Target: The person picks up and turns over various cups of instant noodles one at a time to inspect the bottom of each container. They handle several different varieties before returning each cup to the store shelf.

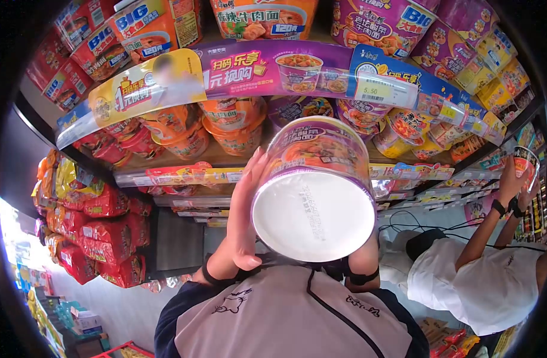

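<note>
A purple instant noodle tub [315, 149] is tilted so that its white bottom, with faint printed text, faces the camera. My left hand [246, 206] presses along the tub's left side, thumb low and fingers pointing up. Most of my right hand [364, 253] is hidden behind the tub; only a part near the wrist shows at its lower right, and its fingers cannot be seen. Behind the tub, more purple and orange tubs [234, 122] stand on a shelf below a purple promotional strip [243, 68].
Red noodle packets [109, 232] hang or stack at the left. Large boxed tubs [261, 18] fill the upper shelf. At the right, a co-worker in a white shirt [476, 280] holds a small red cup [525, 162]. Black cables [425, 225] run behind.
</note>
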### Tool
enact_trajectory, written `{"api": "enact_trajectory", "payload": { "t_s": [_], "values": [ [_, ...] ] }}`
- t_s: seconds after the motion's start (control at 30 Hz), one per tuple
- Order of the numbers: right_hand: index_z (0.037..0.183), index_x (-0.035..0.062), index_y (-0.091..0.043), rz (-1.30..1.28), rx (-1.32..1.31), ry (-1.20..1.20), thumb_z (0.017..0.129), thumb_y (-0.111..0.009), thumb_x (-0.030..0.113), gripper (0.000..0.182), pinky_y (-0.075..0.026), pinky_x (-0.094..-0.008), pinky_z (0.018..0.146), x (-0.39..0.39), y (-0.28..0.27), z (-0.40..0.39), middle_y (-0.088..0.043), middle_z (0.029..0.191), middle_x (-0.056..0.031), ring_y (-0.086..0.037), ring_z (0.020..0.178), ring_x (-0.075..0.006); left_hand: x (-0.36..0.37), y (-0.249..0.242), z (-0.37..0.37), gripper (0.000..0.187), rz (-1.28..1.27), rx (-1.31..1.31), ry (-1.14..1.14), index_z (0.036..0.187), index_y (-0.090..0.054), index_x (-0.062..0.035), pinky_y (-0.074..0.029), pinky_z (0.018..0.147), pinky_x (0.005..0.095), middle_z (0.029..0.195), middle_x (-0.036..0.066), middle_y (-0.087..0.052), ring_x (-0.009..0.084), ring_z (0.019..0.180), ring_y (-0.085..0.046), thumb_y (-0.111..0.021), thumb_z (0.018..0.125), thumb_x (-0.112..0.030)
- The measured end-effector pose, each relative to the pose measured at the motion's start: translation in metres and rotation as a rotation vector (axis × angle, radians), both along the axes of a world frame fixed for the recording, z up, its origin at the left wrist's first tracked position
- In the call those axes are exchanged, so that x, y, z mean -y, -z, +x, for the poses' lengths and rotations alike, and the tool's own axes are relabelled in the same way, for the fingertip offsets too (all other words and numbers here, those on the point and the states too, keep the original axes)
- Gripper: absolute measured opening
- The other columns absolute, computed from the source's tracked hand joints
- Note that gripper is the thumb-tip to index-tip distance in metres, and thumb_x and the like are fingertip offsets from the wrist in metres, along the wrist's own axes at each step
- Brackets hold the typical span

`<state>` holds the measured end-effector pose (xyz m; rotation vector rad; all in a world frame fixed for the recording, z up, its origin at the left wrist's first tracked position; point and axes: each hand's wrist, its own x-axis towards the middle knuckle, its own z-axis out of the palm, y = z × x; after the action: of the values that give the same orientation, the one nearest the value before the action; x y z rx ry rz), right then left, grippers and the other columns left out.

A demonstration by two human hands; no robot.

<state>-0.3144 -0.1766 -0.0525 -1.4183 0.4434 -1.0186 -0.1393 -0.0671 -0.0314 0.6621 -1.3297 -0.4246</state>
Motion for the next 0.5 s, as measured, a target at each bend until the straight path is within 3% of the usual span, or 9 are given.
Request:
{"api": "enact_trajectory", "payload": {
  "t_s": [0.13, 0.27, 0.43, 0.5],
  "values": [
    [0.104, -0.0021, -0.059, 0.051, 0.036, -0.057, 0.068, -0.075, 0.012, 0.042, -0.044, -0.025, 0.074, 0.002, 0.003, -0.001, -0.062, 0.092, -0.0018, -0.055, 0.084, -0.0077, 0.004, 0.005, 0.004, 0.114, -0.026, 0.056, 0.013, 0.146, -0.01, -0.0098, -0.009, 0.107, 0.0572, 0.148, 0.024, -0.017, 0.0432, 0.138, -0.005, -0.061, 0.064, -0.071],
    [0.11, -0.0029, -0.056, 0.007, -0.075, -0.179, 0.067, -0.076, 0.011, 0.05, -0.044, -0.0252, 0.074, 0.02, 0.026, -0.008, -0.062, 0.094, -0.0016, -0.056, 0.084, -0.0084, 0.006, 0.004, 0.004, 0.113, -0.003, 0.068, -0.021, 0.144, -0.015, -0.0065, -0.009, 0.107, 0.0567, 0.146, 0.023, -0.022, 0.0425, 0.138, -0.007, -0.059, 0.064, -0.072],
    [0.111, -0.0031, -0.056, 0.299, -0.045, -0.242, 0.064, -0.078, 0.012, 0.054, -0.045, -0.0259, 0.078, 0.033, 0.05, -0.014, -0.06, 0.107, -0.0052, -0.056, 0.092, -0.0106, 0.007, 0.003, 0.005, 0.113, 0.042, 0.108, -0.084, 0.142, -0.02, -0.0008, -0.009, 0.107, 0.0557, 0.144, 0.022, -0.026, 0.0407, 0.138, -0.01, -0.055, 0.064, -0.074],
    [0.117, -0.002, -0.054, 0.347, -0.014, -0.147, 0.063, -0.079, 0.012, 0.061, -0.045, -0.0271, 0.081, 0.037, 0.05, -0.008, -0.055, 0.118, -0.0077, -0.055, 0.1, -0.0122, 0.01, 0.005, 0.006, 0.113, 0.055, 0.104, -0.098, 0.142, -0.02, 0.0002, -0.008, 0.108, 0.0547, 0.144, 0.022, -0.027, 0.0404, 0.138, -0.01, -0.054, 0.064, -0.074]
  ]
}}
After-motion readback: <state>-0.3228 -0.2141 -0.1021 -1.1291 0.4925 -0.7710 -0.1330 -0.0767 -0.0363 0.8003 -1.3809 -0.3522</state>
